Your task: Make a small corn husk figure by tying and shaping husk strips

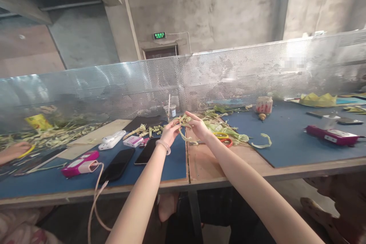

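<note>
My left hand [170, 132], with a pale bangle on its wrist, is closed on a small bunch of pale green leafy strips [184, 122]. My right hand [198, 126] pinches the same strips from the other side, its index finger extended over them. One loose strip end hangs between the hands toward the table. Just right of my right hand lie a yellow scissor handle [221, 135] and a red scissor handle [227, 142], partly under a loose pile of similar green leaves [233, 131]. Knotted green pieces [154, 131] lie left of my left hand.
Phones [117, 164], a magenta device [80, 163] with a cable, and a white power strip [112, 140] lie left. A co-worker's hand [15, 152] holds yellow-handled scissors. Behind stand a plastic cup [170, 111] and a perforated metal divider [200, 80]. Another magenta device [331, 135] lies right.
</note>
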`<move>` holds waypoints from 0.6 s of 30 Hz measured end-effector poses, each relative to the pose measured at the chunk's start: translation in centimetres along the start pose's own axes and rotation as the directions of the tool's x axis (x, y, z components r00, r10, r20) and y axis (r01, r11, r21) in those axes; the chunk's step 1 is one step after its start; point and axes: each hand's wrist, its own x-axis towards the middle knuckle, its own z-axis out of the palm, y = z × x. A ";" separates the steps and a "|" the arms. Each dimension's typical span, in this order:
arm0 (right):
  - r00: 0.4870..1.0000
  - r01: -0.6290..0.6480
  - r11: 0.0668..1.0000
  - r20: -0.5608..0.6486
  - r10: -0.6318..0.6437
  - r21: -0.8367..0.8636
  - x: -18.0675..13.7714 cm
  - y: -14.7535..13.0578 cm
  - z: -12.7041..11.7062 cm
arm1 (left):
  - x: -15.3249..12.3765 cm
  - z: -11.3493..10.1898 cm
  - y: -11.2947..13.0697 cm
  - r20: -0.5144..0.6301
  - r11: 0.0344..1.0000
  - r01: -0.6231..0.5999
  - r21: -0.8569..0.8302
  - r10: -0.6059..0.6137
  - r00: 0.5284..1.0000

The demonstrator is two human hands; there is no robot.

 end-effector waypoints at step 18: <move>0.998 0.046 0.999 0.045 -0.045 -0.007 -0.4 -0.4 0.6 | 0.0 0.0 -0.1 0.058 0.999 0.036 -0.013 -0.035 0.998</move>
